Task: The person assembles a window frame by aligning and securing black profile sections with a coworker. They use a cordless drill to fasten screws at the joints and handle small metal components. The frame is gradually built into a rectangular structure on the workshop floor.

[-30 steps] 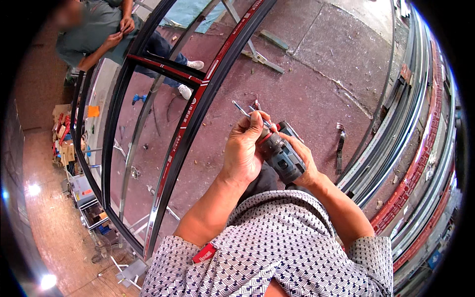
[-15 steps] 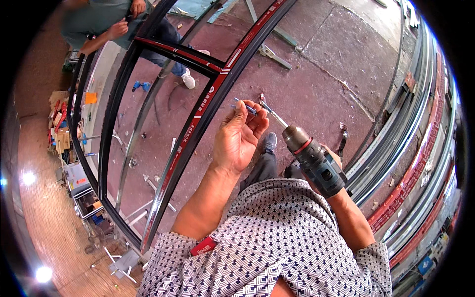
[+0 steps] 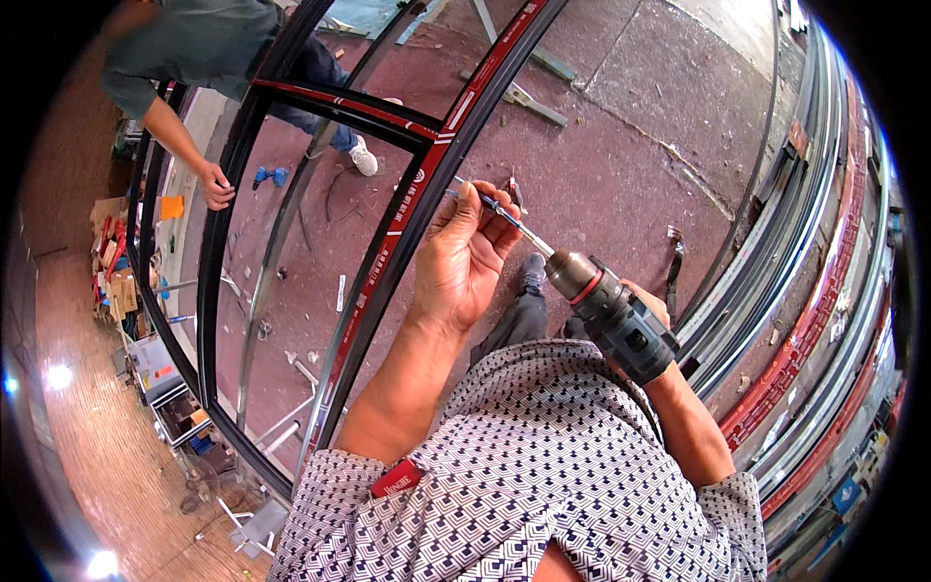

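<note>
My right hand [image 3: 648,303] is wrapped round a dark cordless drill [image 3: 621,325] with a red ring behind its chuck. Its long silver bit [image 3: 536,240] slants up and left toward my other hand. Between the thumb and fingertips of my left hand [image 3: 454,262], palm turned up, slim bluish metal screws [image 3: 492,204] are pinched. The bit's tip meets one of them at the fingertips; the exact fit is too small to make out. Just left of that hand runs a black frame [image 3: 393,238] with red printed film along its bars.
Across the frame a co-worker [image 3: 208,58] stands, one hand [image 3: 215,186] on its far bar. Long metal profiles [image 3: 810,281] lie stacked at right. A blue tool [image 3: 272,177] is on the reddish floor. Toolboxes [image 3: 155,369] and a stool [image 3: 260,524] stand at left.
The drill has shifted slightly left and up, bringing its bit to the screw in my left fingers. The co-worker has lowered one arm and put that hand on the frame.
</note>
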`<state>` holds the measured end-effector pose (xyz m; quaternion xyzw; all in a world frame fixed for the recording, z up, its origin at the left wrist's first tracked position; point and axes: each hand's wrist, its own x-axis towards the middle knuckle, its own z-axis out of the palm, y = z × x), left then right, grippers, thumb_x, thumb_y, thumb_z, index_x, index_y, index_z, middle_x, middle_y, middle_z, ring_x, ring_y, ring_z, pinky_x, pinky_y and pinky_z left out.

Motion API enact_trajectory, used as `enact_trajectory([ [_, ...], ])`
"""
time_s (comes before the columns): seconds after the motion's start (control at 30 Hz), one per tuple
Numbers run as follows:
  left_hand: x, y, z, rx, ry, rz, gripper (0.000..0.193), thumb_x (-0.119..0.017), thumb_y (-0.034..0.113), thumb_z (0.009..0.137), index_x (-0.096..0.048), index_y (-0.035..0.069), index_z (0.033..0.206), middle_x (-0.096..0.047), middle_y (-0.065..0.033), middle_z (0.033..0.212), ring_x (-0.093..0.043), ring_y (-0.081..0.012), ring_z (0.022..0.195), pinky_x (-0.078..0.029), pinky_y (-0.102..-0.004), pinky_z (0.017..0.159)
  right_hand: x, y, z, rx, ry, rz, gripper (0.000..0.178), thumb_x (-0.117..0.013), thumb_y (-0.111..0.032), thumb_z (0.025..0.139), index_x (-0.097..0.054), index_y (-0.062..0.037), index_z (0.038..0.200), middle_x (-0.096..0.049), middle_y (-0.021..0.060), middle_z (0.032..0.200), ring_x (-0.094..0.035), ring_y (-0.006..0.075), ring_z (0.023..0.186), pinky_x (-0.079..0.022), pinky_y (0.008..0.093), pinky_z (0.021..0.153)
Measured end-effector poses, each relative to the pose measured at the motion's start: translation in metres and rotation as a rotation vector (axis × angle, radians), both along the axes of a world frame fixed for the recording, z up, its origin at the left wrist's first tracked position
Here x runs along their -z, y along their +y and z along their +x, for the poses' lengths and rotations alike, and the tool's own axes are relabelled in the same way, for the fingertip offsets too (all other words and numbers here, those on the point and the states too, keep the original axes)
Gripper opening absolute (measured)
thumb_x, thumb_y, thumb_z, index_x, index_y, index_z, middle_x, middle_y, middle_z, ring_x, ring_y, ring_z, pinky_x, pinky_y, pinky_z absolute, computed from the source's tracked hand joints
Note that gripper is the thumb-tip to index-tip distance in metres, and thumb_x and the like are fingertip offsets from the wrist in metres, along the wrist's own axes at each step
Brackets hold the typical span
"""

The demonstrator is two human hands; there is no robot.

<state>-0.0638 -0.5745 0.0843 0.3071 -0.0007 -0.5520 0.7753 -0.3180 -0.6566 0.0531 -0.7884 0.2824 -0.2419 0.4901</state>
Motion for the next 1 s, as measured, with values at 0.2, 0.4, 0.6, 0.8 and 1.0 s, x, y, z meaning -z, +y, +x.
enact_trajectory([
  [0.2,0.001,0.0,0.009,0.03,-0.226,0.046,0.024,-0.057,0.027,0.11,-0.068,0.006,0.116,-0.073,-0.0078,0.106,-0.071,-0.0197,0.1,-0.061,-0.0357,0.09,0.001,0.002,0.001,-0.059,0.028,0.036,0.037,-0.085,-0.015,0.08,-0.072,-0.004,0.113,-0.075,0.0075,0.097,-0.075,0.0235,0.085,-0.06,0.0343,0.08],
  [0.4,0.001,0.0,0.013,0.039,-0.328,0.14,0.024,-0.057,0.029,0.111,-0.068,0.007,0.113,-0.072,-0.0061,0.102,-0.071,-0.017,0.095,-0.059,-0.0328,0.087,0.008,0.007,0.005,-0.031,0.088,-0.004,0.037,-0.084,-0.014,0.08,-0.072,-0.0038,0.113,-0.074,0.0086,0.098,-0.075,0.0251,0.086,-0.059,0.0351,0.08],
  [0.6,0.016,0.002,0.016,0.038,-0.332,0.189,0.024,-0.059,0.029,0.11,-0.068,0.007,0.112,-0.073,-0.0061,0.1,-0.072,-0.0157,0.092,-0.061,-0.0319,0.085,0.013,0.004,0.011,-0.077,-0.008,0.1,0.039,-0.083,-0.011,0.079,-0.071,-0.0039,0.115,-0.074,0.0082,0.098,-0.074,0.0233,0.087,-0.057,0.0352,0.082],
  [0.8,0.025,-0.008,0.021,0.038,-0.274,0.222,0.026,-0.058,0.028,0.11,-0.069,0.005,0.111,-0.074,-0.0075,0.1,-0.073,-0.0154,0.09,-0.063,-0.03,0.083,0.017,0.004,0.013,-0.052,0.06,0.227,0.037,-0.081,-0.012,0.082,-0.07,-0.0027,0.115,-0.073,0.0058,0.097,-0.071,0.0188,0.086,-0.057,0.0343,0.081],
  [1.0,0.033,-0.017,0.029,0.094,-0.347,0.309,0.03,-0.057,0.029,0.111,-0.07,0.002,0.115,-0.074,-0.0087,0.098,-0.072,-0.0166,0.088,-0.062,-0.0309,0.081,0.031,-0.002,0.02,-0.024,0.095,0.215,0.032,-0.081,-0.012,0.082,-0.07,-0.0036,0.112,-0.073,0.006,0.096,-0.07,0.0184,0.085,-0.056,0.0334,0.079],
])
